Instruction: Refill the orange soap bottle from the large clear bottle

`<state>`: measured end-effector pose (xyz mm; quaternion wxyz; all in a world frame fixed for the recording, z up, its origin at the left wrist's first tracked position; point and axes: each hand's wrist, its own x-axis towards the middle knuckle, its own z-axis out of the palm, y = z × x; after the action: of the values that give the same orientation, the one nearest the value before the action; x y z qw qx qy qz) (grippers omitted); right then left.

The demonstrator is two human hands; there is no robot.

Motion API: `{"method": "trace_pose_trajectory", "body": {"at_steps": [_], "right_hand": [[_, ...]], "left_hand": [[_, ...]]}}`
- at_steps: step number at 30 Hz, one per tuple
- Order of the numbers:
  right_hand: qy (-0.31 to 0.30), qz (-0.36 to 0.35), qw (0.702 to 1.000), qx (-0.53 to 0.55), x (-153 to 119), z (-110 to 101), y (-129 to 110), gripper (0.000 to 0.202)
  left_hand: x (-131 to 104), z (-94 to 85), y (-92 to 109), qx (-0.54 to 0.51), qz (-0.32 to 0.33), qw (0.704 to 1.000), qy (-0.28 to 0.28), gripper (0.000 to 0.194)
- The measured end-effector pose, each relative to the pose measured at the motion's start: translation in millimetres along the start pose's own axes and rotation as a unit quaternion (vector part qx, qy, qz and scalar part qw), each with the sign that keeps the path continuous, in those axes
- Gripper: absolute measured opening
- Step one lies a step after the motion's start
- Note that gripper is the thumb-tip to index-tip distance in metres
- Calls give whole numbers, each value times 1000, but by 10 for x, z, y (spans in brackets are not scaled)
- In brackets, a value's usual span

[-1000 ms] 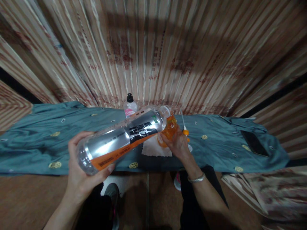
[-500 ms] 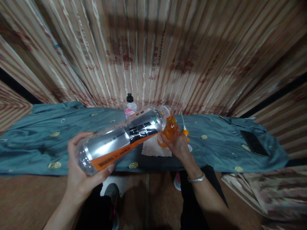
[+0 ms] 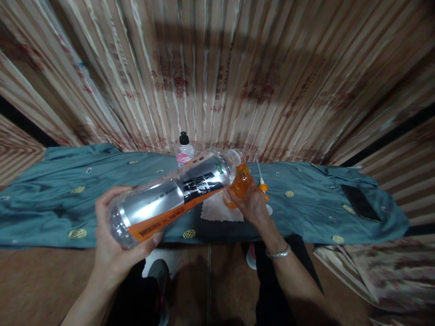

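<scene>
My left hand [image 3: 117,240] is wrapped round the base of a large clear plastic bottle [image 3: 159,199] with a silver and orange label. The bottle lies tilted across the view, its neck toward the right. My right hand [image 3: 251,201] grips a small orange bottle [image 3: 241,181], mostly hidden behind the fingers. The large bottle's mouth meets the top of the orange one; whether liquid passes between them I cannot make out. Under the orange bottle lies a white cloth [image 3: 220,212]. Just right of my right hand is an orange pump top with a white tube [image 3: 261,184].
Behind the large bottle stands a clear bottle with a black cap [image 3: 184,147]. A white round cap [image 3: 269,209] lies beside my right hand. A dark phone [image 3: 360,203] rests at the right of the green cloth-covered table [image 3: 306,217]. A striped curtain [image 3: 217,81] hangs behind.
</scene>
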<state>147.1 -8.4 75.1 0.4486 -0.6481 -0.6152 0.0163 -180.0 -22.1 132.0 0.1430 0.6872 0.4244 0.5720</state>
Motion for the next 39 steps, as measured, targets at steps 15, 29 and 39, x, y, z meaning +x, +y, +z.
{"method": "trace_pose_trajectory", "body": {"at_steps": [15, 29, 39], "right_hand": [[-10, 9, 1000, 0, 5, -42, -49, 60], [8, -2, 1000, -12, -5, -9, -18, 66], [2, 6, 1000, -13, -2, -20, -21, 68]], "left_hand": [[-8, 5, 45, -4, -29, 1000, 5, 71], [8, 17, 73, -2, -28, 1000, 3, 69], [-8, -4, 54, -5, -44, 999, 2, 70]]}}
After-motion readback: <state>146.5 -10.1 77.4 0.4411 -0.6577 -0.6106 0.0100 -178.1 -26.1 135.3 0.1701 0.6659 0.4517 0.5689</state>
